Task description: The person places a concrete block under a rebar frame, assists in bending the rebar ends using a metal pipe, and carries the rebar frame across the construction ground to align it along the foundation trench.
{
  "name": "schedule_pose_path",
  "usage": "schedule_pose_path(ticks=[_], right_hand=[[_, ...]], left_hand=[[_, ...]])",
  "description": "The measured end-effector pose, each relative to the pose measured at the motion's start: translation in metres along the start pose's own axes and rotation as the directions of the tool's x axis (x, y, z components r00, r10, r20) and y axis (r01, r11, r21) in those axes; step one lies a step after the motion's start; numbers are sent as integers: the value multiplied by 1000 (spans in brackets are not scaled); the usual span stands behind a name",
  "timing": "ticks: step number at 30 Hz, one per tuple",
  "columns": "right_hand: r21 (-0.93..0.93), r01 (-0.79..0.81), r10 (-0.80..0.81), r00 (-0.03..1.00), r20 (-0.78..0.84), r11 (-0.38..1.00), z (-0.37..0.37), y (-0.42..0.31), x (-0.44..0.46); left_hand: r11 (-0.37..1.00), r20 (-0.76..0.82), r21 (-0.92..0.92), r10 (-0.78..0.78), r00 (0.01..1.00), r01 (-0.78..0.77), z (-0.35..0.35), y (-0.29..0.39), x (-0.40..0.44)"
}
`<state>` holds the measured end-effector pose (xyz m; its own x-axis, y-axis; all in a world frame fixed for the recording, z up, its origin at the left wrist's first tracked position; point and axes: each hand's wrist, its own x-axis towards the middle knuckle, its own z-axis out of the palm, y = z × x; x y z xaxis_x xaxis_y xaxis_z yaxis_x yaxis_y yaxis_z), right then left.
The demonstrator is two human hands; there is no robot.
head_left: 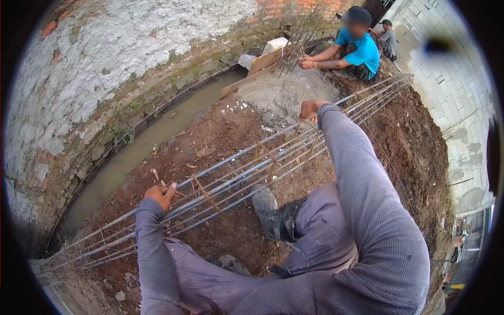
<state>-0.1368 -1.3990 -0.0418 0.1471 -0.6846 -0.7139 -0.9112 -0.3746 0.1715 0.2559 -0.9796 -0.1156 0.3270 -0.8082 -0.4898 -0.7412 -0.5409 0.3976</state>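
Observation:
A long cage of steel bars [254,167] with thin wire ties runs diagonally from the lower left to the upper right, across in front of my knees. My left hand [160,197] is closed around the top bar of the cage on the left side. Farther along the same cage, my right hand [312,109] is bent over the bars with its fingers curled down; what its fingertips hold is too small to name. A rusty stirrup [206,193] crosses the bars just right of my left hand.
A ditch of muddy water [142,152] lies along the rough wall [105,63]. Wet concrete [286,92] with upright rods is ahead. A person in a blue shirt [365,52] crouches there, another person [388,41] behind. Loose soil [415,142] slopes on the right.

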Motion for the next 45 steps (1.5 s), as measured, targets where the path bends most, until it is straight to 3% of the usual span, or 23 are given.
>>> schedule_pose_path(ticks=[4,7,12,26,32,34,36,38,40,45], right_hand=[[1,3,-3,1000,-6,1000,2,1,0],[21,41,-40,999,-34,999,2,2,-1],[-4,28,-28,1000,5,1000,2,2,3],[14,14,-13,999,-30,1000,1,2,-2],[-77,44,-45,999,-13,996,4,7,12],[-67,-58,55,997,-45,996,7,8,17],[-27,53,-55,996,-74,998,9,12,17],[-2,23,-23,998,-56,1000,5,10,9],[-152,43,-56,995,-88,988,7,6,3],[-58,-7,-1,991,-136,998,7,5,-13]], left_hand=[[999,20,36,-3,1000,2,1,-1,1],[996,-83,-4,89,993,-89,10,-11,6],[1000,3,29,2,1000,-2,-1,0,0],[1000,-46,-25,18,999,-19,1,0,-1],[1000,-32,-12,-22,999,22,-2,3,-2],[999,-30,-33,-16,999,15,-3,5,-4],[1000,-37,-13,-19,999,19,-4,6,-5],[999,-28,39,-18,999,19,2,-1,1],[999,-52,43,-8,999,10,5,-4,2],[1000,-53,-10,-3,999,2,3,-1,-1]])
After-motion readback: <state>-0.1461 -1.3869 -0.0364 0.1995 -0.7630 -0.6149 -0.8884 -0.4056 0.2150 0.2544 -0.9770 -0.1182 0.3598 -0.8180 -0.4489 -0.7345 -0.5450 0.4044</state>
